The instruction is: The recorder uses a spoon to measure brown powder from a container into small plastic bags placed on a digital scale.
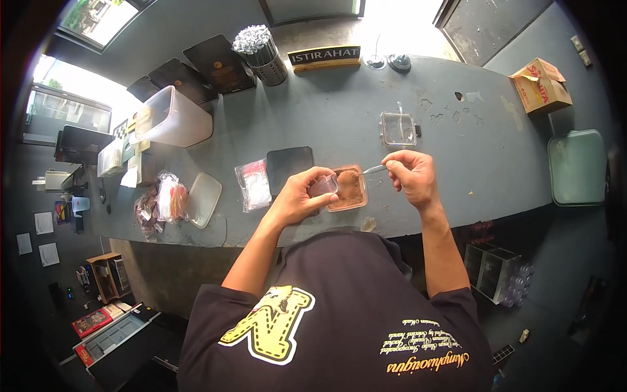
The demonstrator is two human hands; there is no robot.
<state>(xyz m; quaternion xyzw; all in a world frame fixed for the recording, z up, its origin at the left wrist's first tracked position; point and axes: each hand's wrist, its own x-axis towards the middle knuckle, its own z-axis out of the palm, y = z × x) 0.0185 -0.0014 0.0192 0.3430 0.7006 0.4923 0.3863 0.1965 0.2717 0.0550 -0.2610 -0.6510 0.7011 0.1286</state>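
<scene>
My left hand point(304, 195) holds a small clear plastic cup point(324, 185), tilted, over the left side of a plastic tub point(363, 203). Brown powder point(349, 188) fills much of that tub. Between the fingers of my right hand point(412, 177) is the handle of a metal spoon point(374, 169), whose far end reaches into the tub at the powder. A black flat square object point(290, 164), perhaps a scale, lies beside my left hand and is partly covered by it. Farther back sits a small clear lidded container point(398, 129).
A pack of clear plastic bags point(253, 186) and a translucent lid point(204, 200) lie to the left, near bundled bags point(171, 198). A large translucent bin point(183, 120) stands behind them. At the back are a perforated metal holder point(269, 68) and a sign point(324, 59); a cardboard box point(543, 88) stands right.
</scene>
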